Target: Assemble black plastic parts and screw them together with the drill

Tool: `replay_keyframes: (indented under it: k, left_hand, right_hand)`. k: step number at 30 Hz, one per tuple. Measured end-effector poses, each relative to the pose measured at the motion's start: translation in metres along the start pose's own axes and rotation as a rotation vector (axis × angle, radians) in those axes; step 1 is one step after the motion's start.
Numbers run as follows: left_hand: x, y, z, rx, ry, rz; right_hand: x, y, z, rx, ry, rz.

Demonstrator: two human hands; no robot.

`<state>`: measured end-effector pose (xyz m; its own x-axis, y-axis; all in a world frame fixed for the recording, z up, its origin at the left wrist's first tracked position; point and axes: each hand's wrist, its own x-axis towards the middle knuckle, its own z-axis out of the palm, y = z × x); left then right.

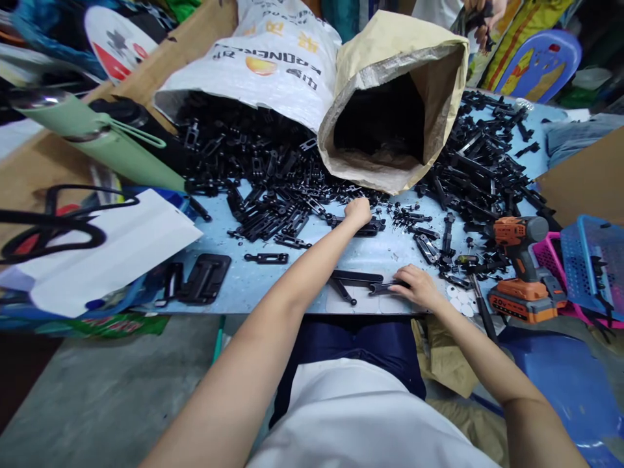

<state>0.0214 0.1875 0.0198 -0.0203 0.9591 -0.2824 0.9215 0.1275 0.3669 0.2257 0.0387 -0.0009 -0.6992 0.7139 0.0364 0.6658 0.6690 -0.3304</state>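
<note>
My left hand reaches to the near edge of the black parts pile, its fingers curled down. Whatever it pinches is hidden beneath it. Small screws lie just to its right, and a row of black parts lies close below it. Nearer the table edge, my right hand grips a black fork-ended bar with its fingertips, low on the table. Beside that bar lie a flat black arm and a shorter black piece with a round end.
A white woven sack and an open paper sack stand behind the heaps. An orange cordless drill, a hammer and a blue basket are on the right. On the left are a green bottle and white paper.
</note>
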Motion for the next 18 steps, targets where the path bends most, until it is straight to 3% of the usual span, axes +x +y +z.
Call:
replay_keyframes:
  k: [5, 10, 15, 18]
  left_hand:
    - [-0.014, -0.007, 0.002, -0.026, 0.083, 0.071]
    - [-0.061, -0.049, -0.005, -0.23, 0.316, 0.245]
    - [-0.126, -0.097, -0.001, -0.32, 0.306, 0.33]
    - [-0.153, -0.112, 0.004, -0.246, 0.218, 0.378]
  right_hand:
    - [0.056, 0.025, -0.03, -0.1, 0.113, 0.205]
    - [0.119, 0.047, -0.042, -0.269, 0.0, 0.452]
    - [0.145, 0.043, -0.037, -0.317, -0.099, 0.607]
    - [0.145, 0.039, -0.036, -0.275, -0.054, 0.625]
